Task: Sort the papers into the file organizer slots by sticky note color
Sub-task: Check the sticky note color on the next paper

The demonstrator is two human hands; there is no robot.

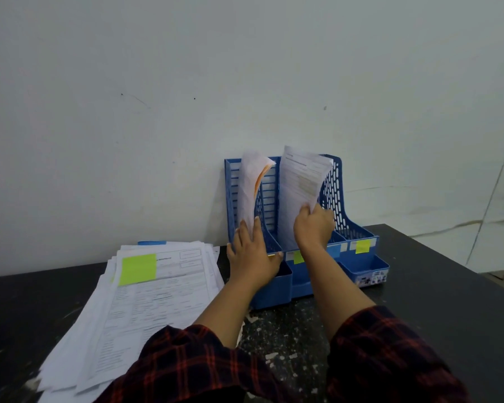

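A blue file organizer (336, 187) stands against the wall with three slots. Its front labels carry sticky notes: green (298, 257) on the middle slot, yellow (362, 246) on the right. My right hand (314, 225) grips a printed sheet (298, 181) standing in the middle slot. My left hand (252, 254) rests with fingers spread against curled papers (249, 187) in the left slot, one showing an orange note. A loose stack of papers (146, 298) lies to the left, its top sheet bearing a green sticky note (138, 269).
The dark speckled table (437, 301) ends at the right, beyond the organizer. A white wall rises directly behind. A blue item (152, 243) peeks out behind the paper stack. My plaid sleeves fill the bottom of the view.
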